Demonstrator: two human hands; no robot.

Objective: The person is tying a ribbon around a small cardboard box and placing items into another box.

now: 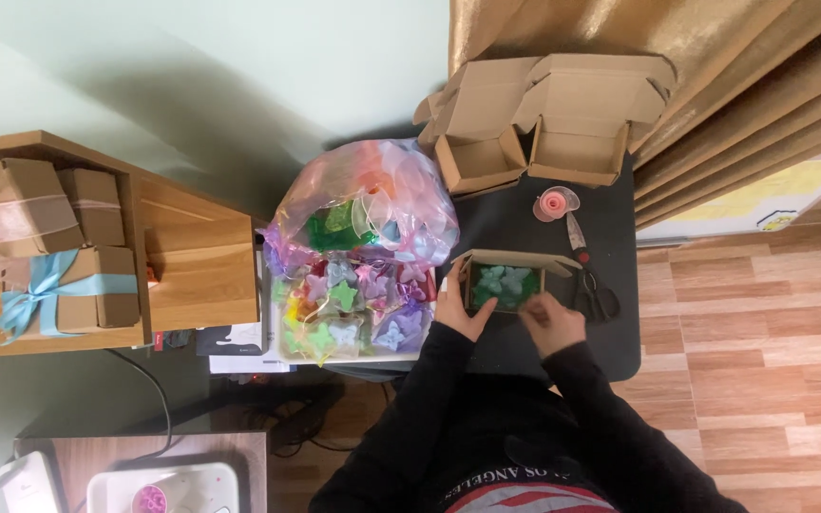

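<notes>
Steadying a small open cardboard box (505,285) on the black table (620,351).

Head view: left hand (456,309) clasps the box's side, right hand (551,321) pinches its front edge over pale green flower pieces (504,281). Scissors (591,280) lie just beside; a careless elbow could knock them off.

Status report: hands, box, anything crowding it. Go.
Left hand and right hand both on small open cardboard box of pale green shapes. Scissors beside right hand; tray of wrapped shapes left.
</notes>
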